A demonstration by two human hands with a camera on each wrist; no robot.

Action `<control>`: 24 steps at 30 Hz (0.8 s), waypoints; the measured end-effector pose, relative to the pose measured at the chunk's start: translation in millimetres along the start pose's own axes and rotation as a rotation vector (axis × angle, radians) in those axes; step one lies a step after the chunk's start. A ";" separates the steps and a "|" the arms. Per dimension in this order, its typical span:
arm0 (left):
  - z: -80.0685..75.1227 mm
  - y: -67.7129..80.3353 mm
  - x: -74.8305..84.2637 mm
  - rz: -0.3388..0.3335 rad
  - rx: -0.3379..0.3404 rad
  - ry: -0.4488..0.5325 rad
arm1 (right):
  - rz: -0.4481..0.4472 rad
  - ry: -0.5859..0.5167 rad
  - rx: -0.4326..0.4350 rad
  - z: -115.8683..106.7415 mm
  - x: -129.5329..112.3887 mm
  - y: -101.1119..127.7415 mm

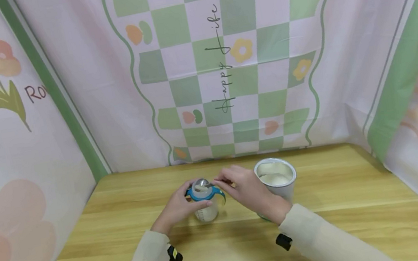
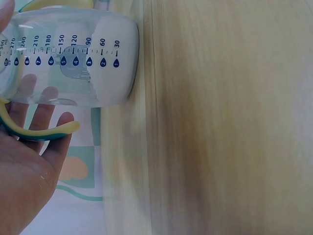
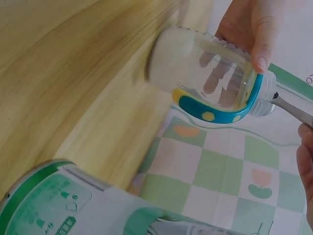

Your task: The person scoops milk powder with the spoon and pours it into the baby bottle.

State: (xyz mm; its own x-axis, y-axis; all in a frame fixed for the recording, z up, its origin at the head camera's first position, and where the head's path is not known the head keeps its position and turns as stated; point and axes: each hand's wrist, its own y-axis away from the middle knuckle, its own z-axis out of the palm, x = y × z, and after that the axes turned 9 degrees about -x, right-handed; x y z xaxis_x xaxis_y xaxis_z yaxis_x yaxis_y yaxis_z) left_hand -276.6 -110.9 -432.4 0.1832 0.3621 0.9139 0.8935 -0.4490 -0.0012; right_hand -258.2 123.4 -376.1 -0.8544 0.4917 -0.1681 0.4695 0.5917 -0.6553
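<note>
A clear baby bottle (image 1: 206, 208) with teal and yellow handles (image 1: 217, 191) stands upright mid-table, with white powder in its bottom. My left hand (image 1: 194, 203) grips the bottle near its neck. In the right wrist view the left hand's fingers (image 3: 254, 29) curl round the bottle (image 3: 205, 68). My right hand (image 1: 221, 178) pinches the handle of a metal spoon (image 1: 201, 183), whose bowl sits over the bottle's open mouth. The spoon's handle (image 3: 293, 110) reaches the rim. The left wrist view shows the bottle's scale (image 2: 73, 58) and my palm (image 2: 29, 166) behind a handle.
An open white and green can (image 1: 276, 179) of white powder stands just right of the bottle, close behind my right wrist; its green label (image 3: 58, 205) fills the right wrist view's lower edge. Printed cloth walls (image 1: 220, 53) enclose the wooden table (image 1: 235, 256) on three sides.
</note>
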 end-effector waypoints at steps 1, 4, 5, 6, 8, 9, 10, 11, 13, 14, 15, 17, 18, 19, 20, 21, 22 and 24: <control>-0.1 0.2 0.4 -0.001 0.000 0.003 | -0.009 0.001 -0.002 -0.3 0.3 0.1; -0.3 0.3 0.8 0.004 -0.003 0.006 | -0.034 0.008 -0.015 -1.5 1.2 1.0; -0.3 0.1 0.5 0.005 -0.005 0.004 | -0.043 0.011 -0.019 -2.1 1.2 1.3; -0.4 -0.1 0.4 0.007 -0.006 0.002 | -0.053 0.014 -0.023 -2.5 1.3 1.9; -0.5 -0.3 0.0 0.006 -0.007 0.000 | -0.071 0.027 -0.033 -3.4 1.5 2.7; -0.7 -0.3 -0.1 0.007 -0.008 -0.001 | -0.081 0.034 -0.038 -3.9 1.4 3.0; -0.8 -0.6 -0.5 0.006 -0.008 -0.002 | -0.093 0.040 -0.042 -4.0 1.8 3.4; -0.8 -0.9 -0.8 0.006 -0.008 -0.003 | -0.103 0.048 -0.045 -4.2 1.8 3.7; -0.7 -1.0 -1.1 0.005 -0.009 0.000 | -0.124 0.069 -0.053 -4.7 2.0 4.6; -0.7 -1.0 -1.1 0.006 -0.010 0.001 | -0.135 0.085 -0.057 -4.9 2.0 5.2; -0.6 -0.9 -1.1 0.006 -0.010 0.001 | -0.144 0.096 -0.063 -5.2 1.9 5.6; -0.4 -0.7 -0.8 0.006 -0.012 0.005 | -0.160 0.118 -0.072 -5.7 1.2 6.4; -0.3 -0.5 -0.6 0.005 -0.013 0.008 | -0.167 0.128 -0.076 -5.9 1.1 6.9; -0.3 -0.4 -0.5 0.006 -0.013 0.009 | -0.170 0.134 -0.081 -6.2 0.7 7.2; -0.4 -0.3 -0.5 0.007 -0.013 0.010 | -0.172 0.138 -0.084 -6.6 0.3 7.5; -0.4 -0.2 -0.4 0.008 -0.014 0.011 | -0.172 0.140 -0.089 -6.9 0.0 7.7; -0.4 -0.1 -0.4 0.010 -0.014 0.010 | -0.174 0.143 -0.090 -7.2 -0.2 8.1; -0.5 0.2 -0.3 0.012 -0.015 0.009 | -0.178 0.156 -0.096 -7.6 -0.4 8.9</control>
State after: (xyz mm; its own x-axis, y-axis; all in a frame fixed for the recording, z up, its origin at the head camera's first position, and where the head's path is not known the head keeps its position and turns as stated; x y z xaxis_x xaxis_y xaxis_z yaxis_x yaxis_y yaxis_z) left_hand -276.7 -111.4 -432.5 0.1899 0.3498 0.9174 0.8851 -0.4655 -0.0058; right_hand -251.9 133.3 -376.3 -0.8842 0.4627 0.0642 0.3401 0.7318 -0.5905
